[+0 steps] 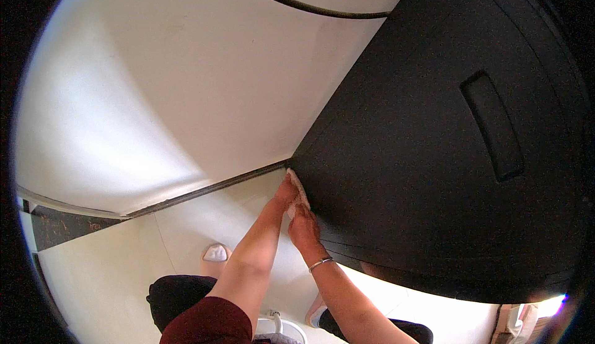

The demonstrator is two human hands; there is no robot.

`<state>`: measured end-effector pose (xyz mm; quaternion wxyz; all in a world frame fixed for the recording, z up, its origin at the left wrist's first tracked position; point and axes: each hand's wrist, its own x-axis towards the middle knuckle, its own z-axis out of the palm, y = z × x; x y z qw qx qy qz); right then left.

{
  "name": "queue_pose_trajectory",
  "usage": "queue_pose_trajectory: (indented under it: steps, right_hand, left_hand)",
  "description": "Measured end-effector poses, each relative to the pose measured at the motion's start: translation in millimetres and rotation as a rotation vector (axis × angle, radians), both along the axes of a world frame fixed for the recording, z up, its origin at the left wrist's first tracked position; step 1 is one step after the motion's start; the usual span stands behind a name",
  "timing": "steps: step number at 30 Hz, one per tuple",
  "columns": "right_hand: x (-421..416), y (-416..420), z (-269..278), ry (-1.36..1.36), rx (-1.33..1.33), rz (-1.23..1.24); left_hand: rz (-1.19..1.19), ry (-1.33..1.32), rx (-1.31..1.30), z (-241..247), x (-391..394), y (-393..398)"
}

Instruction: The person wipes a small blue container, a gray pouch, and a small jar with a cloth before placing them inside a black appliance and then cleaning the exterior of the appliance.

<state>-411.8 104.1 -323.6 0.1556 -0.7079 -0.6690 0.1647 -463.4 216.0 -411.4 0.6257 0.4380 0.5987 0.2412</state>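
Both my hands are together at the low corner where a large black panel [409, 158] meets the white wall [209, 74]. A folded pale cloth [301, 195] lies against the panel's lower edge, just above the tiled floor. My left hand [286, 190] presses on the cloth's upper end, its fingers partly hidden. Just below it, my right hand [304, 228] has its fingers on the cloth's lower end. A silver bangle [320, 263] circles my right wrist.
The black panel has a long recessed slot [492, 125]. A dark cable [316, 8] hangs across the wall, and a dark strip [204, 189] runs along its base. A white-rimmed container [297, 329] stands between my feet on the pale tiles [107, 269].
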Motion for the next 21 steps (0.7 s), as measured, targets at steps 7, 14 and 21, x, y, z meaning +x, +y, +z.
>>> queue_pose_trajectory:
  steps: [7, 14, 21]
  right_hand:
    - [-8, -11, 11, 0.063, -0.019, 0.004]
    - [-17, -40, 52, 0.052, 0.136, -0.022]
    - [-15, -60, 76, 0.005, 0.232, 0.021]
  left_hand:
    - [0.265, -0.631, 0.026, 48, -14, -21]
    - [0.265, -1.726, -0.33, 38, -17, -44]
    - [0.145, -1.815, -0.301, 49, -18, -51]
